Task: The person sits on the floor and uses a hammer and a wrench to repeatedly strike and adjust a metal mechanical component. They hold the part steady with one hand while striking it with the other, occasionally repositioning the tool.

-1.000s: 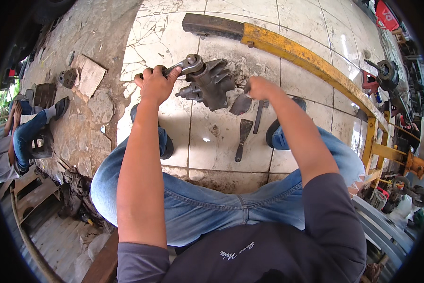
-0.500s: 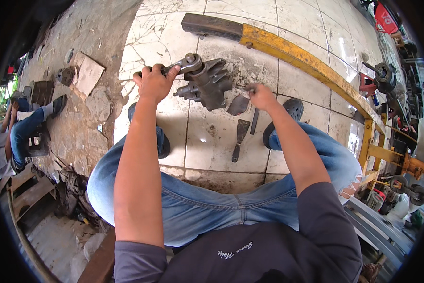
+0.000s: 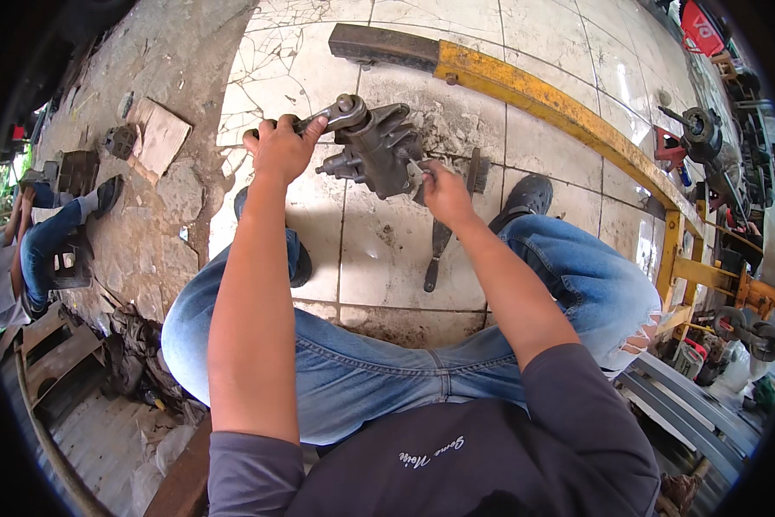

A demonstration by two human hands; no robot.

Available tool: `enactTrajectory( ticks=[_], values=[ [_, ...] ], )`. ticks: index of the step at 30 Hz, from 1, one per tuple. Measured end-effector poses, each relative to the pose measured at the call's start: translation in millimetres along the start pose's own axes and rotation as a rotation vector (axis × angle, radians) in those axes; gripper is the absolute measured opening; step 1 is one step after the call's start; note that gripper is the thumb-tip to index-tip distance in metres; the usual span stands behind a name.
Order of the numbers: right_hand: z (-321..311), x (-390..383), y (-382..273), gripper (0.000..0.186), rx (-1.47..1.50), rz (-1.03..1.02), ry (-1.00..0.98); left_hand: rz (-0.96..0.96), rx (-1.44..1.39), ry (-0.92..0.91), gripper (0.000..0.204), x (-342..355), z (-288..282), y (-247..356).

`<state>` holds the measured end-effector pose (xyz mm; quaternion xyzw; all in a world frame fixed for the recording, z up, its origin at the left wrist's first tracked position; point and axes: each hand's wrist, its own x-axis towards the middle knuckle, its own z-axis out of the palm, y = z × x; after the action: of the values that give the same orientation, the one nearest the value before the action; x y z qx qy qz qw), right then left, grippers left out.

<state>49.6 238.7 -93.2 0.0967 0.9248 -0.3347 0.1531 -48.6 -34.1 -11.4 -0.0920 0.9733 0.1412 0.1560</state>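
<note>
My left hand point(image 3: 282, 153) grips the lever arm point(image 3: 323, 116) at the top of a dark metal steering gearbox point(image 3: 379, 151), its fingers wrapped round the end. The gearbox stands tilted on the tiled floor between my feet. My right hand point(image 3: 446, 194) is closed on a thin metal tool point(image 3: 417, 164), most of it hidden in my fingers. The tool's tip meets the right side of the gearbox housing. Just right of that hand a wire brush point(image 3: 476, 172) lies on the floor. Below it lies a scraper point(image 3: 436, 254) with a dark handle, partly covered by my hand.
A yellow and black steel beam point(image 3: 525, 86) crosses beyond the gearbox and runs down the right side to a yellow frame point(image 3: 676, 258). Machine parts point(image 3: 704, 138) crowd the right edge. At far left a person point(image 3: 38, 233) sits near a flat cardboard piece point(image 3: 159, 138).
My right hand has moved left, bringing the thin tool against the gearbox. More of the wire brush shows, and the scraper is now partly covered. My left hand stays on the lever arm.
</note>
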Motion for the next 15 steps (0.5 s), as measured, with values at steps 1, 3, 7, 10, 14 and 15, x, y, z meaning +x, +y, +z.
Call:
enactTrajectory(
  ticks=[1,3,7,10,14,15],
  values=[
    [11.8,1.9,3.3,0.027,-0.02,0.002,-0.012,-0.014,0.009,0.015,0.08,-4.2,-2.2,5.0],
    [17.8,5.0,9.9,0.025,-0.283,0.074,-0.222,-0.026,0.044,-0.004,0.078,-7.3,-4.8,7.8],
    [5.0,1.2,-4.8,0.029,0.005,0.05,0.01,0.019,0.049,0.013,0.078,-0.6,-2.1,-2.5],
    [17.1,-2.2,-10.3,0.029,-0.003,-0.001,-0.021,-0.007,0.011,0.01,0.077,-0.8,-0.7,1.0],
    [3.7,5.0,-2.3,0.027,-0.166,0.006,-0.063,-0.02,0.018,-0.004,0.076,-1.4,2.2,-1.4],
    [-9.1,-1.1,-24.7,0.027,-0.078,0.068,0.029,-0.031,0.016,-0.004,0.076,-0.6,0.9,-2.2]
  ],
)
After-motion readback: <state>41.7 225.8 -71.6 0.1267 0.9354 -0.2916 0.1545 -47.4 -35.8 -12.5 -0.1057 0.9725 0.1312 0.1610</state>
